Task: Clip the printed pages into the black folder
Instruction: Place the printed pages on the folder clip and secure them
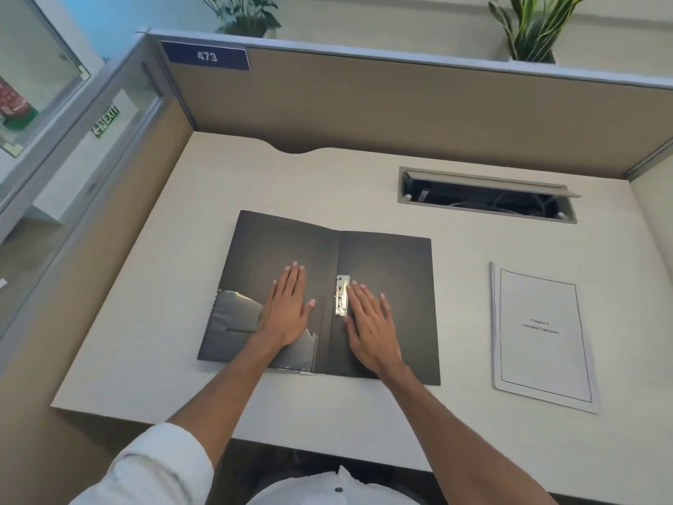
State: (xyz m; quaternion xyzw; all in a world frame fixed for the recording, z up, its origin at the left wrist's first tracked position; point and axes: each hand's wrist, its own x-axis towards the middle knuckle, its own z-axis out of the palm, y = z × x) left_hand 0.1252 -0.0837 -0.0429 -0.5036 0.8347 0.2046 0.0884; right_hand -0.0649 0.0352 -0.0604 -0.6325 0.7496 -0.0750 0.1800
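At centre frame, our left hand [287, 308] and right hand [369, 322] lie flat, fingers [296, 277] straight, on the open black folder [386, 264]; printed pages [542, 337] sit at right, long axis up-frame, nearer the right hand.

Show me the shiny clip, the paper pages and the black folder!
metal clip [341, 295], head view, middle of the silver bar.
printed pages [542, 337], head view, centre of the top sheet.
black folder [395, 266], head view, bare right-hand flap.
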